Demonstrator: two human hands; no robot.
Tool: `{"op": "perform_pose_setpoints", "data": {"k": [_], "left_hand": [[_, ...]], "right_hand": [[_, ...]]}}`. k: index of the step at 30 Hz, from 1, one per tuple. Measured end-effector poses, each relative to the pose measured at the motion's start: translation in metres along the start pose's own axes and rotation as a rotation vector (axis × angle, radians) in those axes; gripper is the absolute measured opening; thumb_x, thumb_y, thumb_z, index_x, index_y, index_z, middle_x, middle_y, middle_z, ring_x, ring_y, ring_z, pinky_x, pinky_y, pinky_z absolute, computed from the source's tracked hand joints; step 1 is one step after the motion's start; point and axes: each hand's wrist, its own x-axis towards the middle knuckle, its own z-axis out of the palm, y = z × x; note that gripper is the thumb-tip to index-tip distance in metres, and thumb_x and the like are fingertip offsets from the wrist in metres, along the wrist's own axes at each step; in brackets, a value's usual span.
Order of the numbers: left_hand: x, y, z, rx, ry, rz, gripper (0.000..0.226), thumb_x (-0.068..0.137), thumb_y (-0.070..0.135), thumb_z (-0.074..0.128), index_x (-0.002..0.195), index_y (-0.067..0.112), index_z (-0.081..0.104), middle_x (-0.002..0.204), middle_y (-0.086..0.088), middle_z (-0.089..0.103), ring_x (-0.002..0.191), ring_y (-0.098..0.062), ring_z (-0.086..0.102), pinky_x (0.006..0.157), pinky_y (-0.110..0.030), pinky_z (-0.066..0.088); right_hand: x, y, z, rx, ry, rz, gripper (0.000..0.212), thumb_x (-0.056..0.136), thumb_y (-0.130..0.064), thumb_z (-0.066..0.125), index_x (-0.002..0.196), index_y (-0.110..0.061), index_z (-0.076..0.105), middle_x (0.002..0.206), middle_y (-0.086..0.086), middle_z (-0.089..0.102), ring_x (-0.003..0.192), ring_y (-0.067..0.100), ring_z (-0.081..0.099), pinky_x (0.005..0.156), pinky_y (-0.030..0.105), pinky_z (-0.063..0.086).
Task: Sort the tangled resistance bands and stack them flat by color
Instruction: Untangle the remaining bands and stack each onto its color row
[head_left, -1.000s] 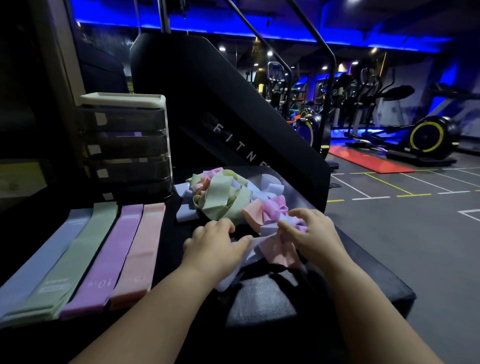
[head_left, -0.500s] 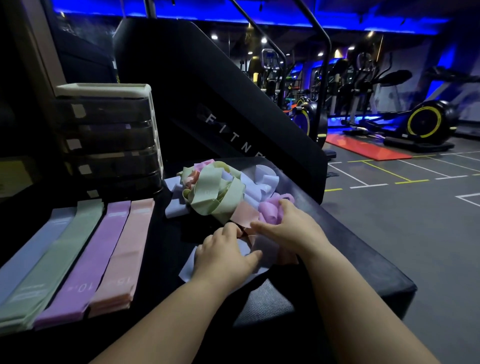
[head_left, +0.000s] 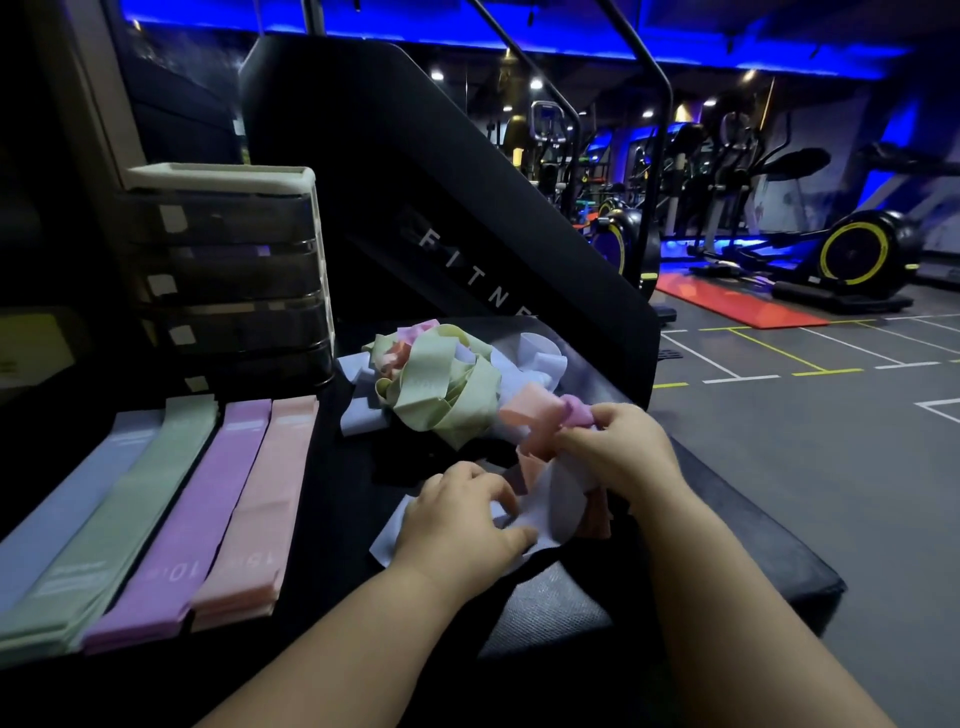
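- A person's left hand (head_left: 457, 525) rests low on a black padded bench (head_left: 727, 551), fingers curled down onto a pale blue band (head_left: 558, 501) and thumb pressed along its edge, so that the band lies pinned against the pad.
- Just beyond it, the right hand (head_left: 623, 457) pinches a fold of a purple band (head_left: 577, 413) between thumb and bunched fingertips. A peach band (head_left: 532, 415) loops out beside that grip and twists around the pale blue one.
- To the left, four flat stacks lie side by side and touching: a blue stack (head_left: 72, 499), a green stack (head_left: 135, 499), a purple stack (head_left: 197, 509) and a pink stack (head_left: 260, 499). Each runs lengthwise away from the person.
- Behind the hands sits the tangled heap (head_left: 441, 389), mostly green loops knotted with pink, purple and pale blue strips, near the far edge of the bench.
- A small drawer unit (head_left: 228, 270) with dark drawers and a pale top stands at the far ends of the stacks.
- A slanted black machine panel (head_left: 441, 171) rises behind the heap, lettered "FITNE".
- Farther back, under blue lighting, a red mat (head_left: 737, 304) lies on the gym floor before an exercise bike (head_left: 857, 254) with a yellow-rimmed wheel.
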Motion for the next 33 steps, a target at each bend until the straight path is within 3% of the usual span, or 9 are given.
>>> {"op": "perform_pose_setpoints", "data": {"k": [4,9,13,16,21,23,28,30,33], "left_hand": [[-0.001,0.002,-0.003,-0.051,0.008,0.062,0.017,0.081,0.049,0.066,0.085,0.032,0.064,0.097,0.015,0.057,0.106,-0.014,0.046,0.094,-0.03,0.04],[-0.006,0.004,-0.012,-0.192,0.024,0.135,0.018,0.077,0.043,0.072,0.072,0.036,0.057,0.069,0.012,0.053,0.095,-0.01,0.045,0.084,-0.028,0.042],[-0.007,0.004,-0.01,-0.173,-0.001,0.182,0.013,0.082,0.04,0.069,0.089,0.03,0.064,0.077,0.016,0.046,0.101,-0.01,0.044,0.09,-0.027,0.04],[-0.006,0.001,-0.002,-0.145,-0.008,0.179,0.014,0.083,0.047,0.066,0.091,0.035,0.063,0.084,0.008,0.051,0.105,-0.014,0.044,0.092,-0.03,0.041],[-0.003,-0.001,0.003,-0.189,-0.047,0.144,0.017,0.083,0.045,0.056,0.097,0.04,0.066,0.08,0.002,0.053,0.103,-0.015,0.047,0.091,-0.034,0.044],[-0.002,-0.001,0.004,-0.186,-0.05,0.147,0.022,0.084,0.038,0.052,0.1,0.037,0.067,0.08,-0.001,0.052,0.103,-0.017,0.048,0.09,-0.033,0.044],[-0.002,-0.002,0.004,-0.216,0.031,0.161,0.033,0.086,0.022,0.05,0.109,0.036,0.068,0.09,-0.005,0.056,0.098,-0.017,0.052,0.087,-0.029,0.045],[0.0,-0.004,0.006,-0.246,0.076,0.186,0.031,0.083,0.025,0.047,0.104,0.038,0.065,0.081,-0.003,0.059,0.087,-0.02,0.057,0.075,-0.03,0.047],[0.001,-0.004,0.006,-0.268,0.089,0.19,0.034,0.076,0.025,0.044,0.1,0.036,0.065,0.07,-0.002,0.059,0.073,-0.022,0.057,0.063,-0.031,0.046]], "right_hand": [[0.007,0.007,-0.011,0.547,-0.085,0.167,0.036,0.044,-0.035,0.072,0.073,-0.014,0.076,0.079,0.017,0.074,0.073,0.023,0.065,0.073,0.042,0.054],[0.011,0.012,-0.017,0.677,-0.06,0.193,0.046,0.046,-0.032,0.074,0.083,-0.005,0.076,0.097,0.026,0.071,0.078,0.025,0.064,0.076,0.039,0.05],[0.009,0.012,-0.023,0.496,-0.064,0.155,0.038,0.057,-0.026,0.069,0.088,-0.004,0.075,0.085,0.015,0.074,0.071,0.019,0.061,0.067,0.035,0.051],[0.005,0.013,-0.031,0.158,-0.17,0.087,0.047,0.046,-0.037,0.062,0.085,-0.013,0.07,0.075,0.003,0.07,0.072,0.016,0.061,0.067,0.034,0.051],[-0.007,0.007,-0.04,-0.133,-0.343,-0.076,0.044,0.079,-0.021,0.063,0.12,-0.034,0.054,0.103,-0.002,0.066,0.092,0.016,0.059,0.08,0.027,0.045],[-0.01,0.005,-0.041,-0.215,-0.378,-0.188,0.039,0.084,-0.013,0.055,0.119,-0.031,0.059,0.105,-0.001,0.066,0.093,0.017,0.058,0.08,0.026,0.044],[-0.02,-0.003,-0.038,0.019,-0.459,-0.102,0.019,0.08,-0.028,0.056,0.078,-0.013,0.067,0.068,-0.007,0.06,0.068,0.011,0.052,0.065,0.028,0.041],[-0.023,-0.005,-0.036,0.063,-0.462,-0.125,0.022,0.078,-0.038,0.068,0.082,-0.017,0.071,0.067,-0.012,0.063,0.065,0.003,0.055,0.066,0.022,0.044],[-0.027,-0.008,-0.035,0.139,-0.505,-0.154,0.011,0.085,-0.023,0.072,0.077,-0.016,0.069,0.056,-0.012,0.06,0.051,-0.002,0.051,0.054,0.011,0.042]]}}
